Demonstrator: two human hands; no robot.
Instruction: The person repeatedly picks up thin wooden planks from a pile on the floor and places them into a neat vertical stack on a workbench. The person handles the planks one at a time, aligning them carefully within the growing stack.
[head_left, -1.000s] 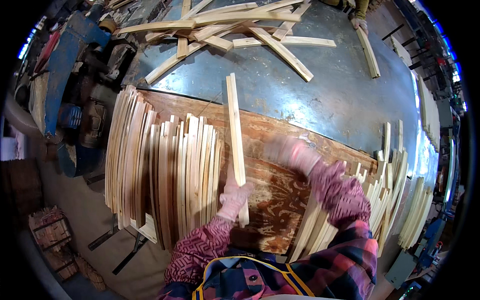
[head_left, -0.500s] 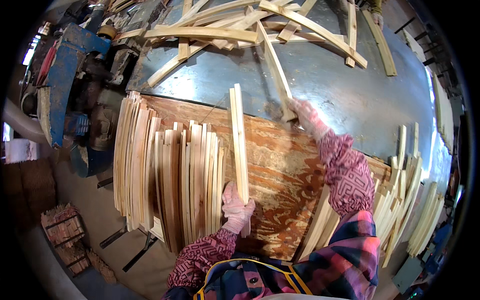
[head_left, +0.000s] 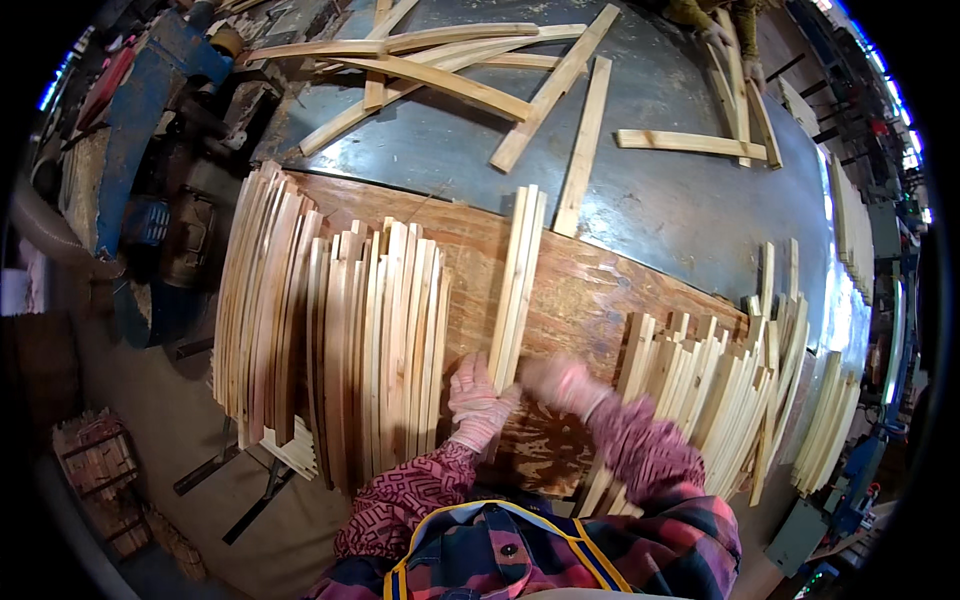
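My left hand [head_left: 478, 408], in a pink and white glove, grips the near end of a small bundle of pale wooden strips [head_left: 518, 285]. The bundle stands out over the brown plywood board [head_left: 575, 300], leaning slightly right toward its far end. Right beside the bundle's lower part is my right hand [head_left: 562, 386], gloved alike and smeared by motion; its fingers cannot be made out. Left of my left hand, many wooden strips stand packed in a row [head_left: 385, 340]. Another row of strips [head_left: 690, 385] is beyond my right hand.
Loose wooden strips [head_left: 440, 75] lie crisscross on the grey metal table [head_left: 420, 140] ahead. At the far right, a co-worker's hands [head_left: 735, 55] are at several strips. A blue machine [head_left: 160, 120] stands at the left. More strips [head_left: 828, 420] are stacked at the right.
My right hand has come back from a strip at the metal table's near edge to beside the bundle. The bundle has shifted right with my left hand. Loose strips ahead lie differently.
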